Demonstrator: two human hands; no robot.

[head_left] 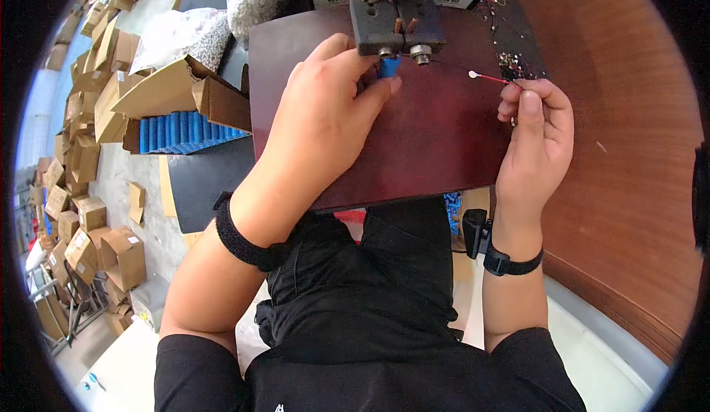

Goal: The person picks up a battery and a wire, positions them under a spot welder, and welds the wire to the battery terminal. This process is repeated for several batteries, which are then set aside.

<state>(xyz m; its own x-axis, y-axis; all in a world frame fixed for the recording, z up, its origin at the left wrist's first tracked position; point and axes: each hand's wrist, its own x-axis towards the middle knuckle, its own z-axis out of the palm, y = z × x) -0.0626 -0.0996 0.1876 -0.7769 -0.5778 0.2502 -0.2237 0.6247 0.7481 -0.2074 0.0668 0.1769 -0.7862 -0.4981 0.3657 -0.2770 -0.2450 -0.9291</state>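
Observation:
My left hand (325,101) is closed around a small blue cylindrical cell (388,67), tucked under the black machine head (398,29). Two copper-coloured pins and metal bolts show on that head. Most of the cell is hidden by my fingers and the machine. Over the right part of the dark red work board (436,142), my right hand (538,131) pinches a thin red wire lead (491,78) between thumb and fingers. The lead has a small round white end pointing left toward the machine, apart from the cell.
An open cardboard box (222,101) of blue cells (185,129) stands left of the board. Behind it lie clear bags of small pale parts (185,38). Loose leads (512,64) lie at the board's far right, beside a brown wooden panel (629,153). Many cartons (122,257) crowd the left floor.

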